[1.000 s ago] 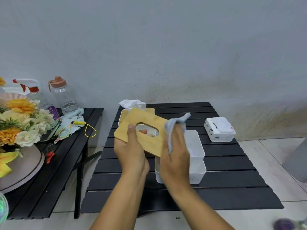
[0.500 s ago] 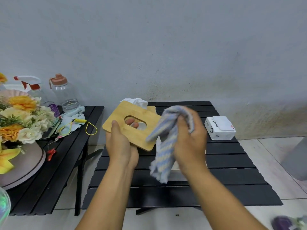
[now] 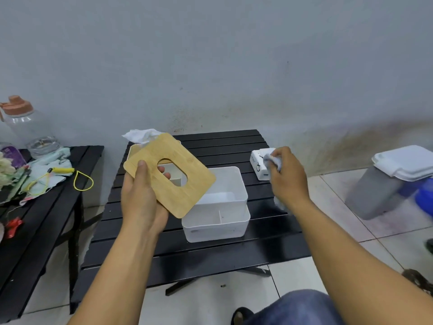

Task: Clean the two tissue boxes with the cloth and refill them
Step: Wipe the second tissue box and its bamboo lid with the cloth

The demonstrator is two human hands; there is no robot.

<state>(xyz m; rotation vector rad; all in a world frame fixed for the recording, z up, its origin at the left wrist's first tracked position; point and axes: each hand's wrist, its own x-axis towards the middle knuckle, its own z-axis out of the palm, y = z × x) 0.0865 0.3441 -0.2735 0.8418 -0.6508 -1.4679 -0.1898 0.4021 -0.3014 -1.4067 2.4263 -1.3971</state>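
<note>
My left fingers [image 3: 164, 175] pinch bamboo lid [image 3: 178, 187], thumb on top, lid tilted above left rim of open white box [image 3: 218, 222]. My right fingers [image 3: 284, 158] clench bunched cloth [image 3: 273, 160] over right edge of tabletop [image 3: 222, 141]; open slats between cloth and box.

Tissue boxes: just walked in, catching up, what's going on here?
A person's left hand holds a bamboo lid over an open white tissue box on the black table. The right hand grips a bunched cloth off to the right, by a small white pack. No tissues show inside the box.
</note>
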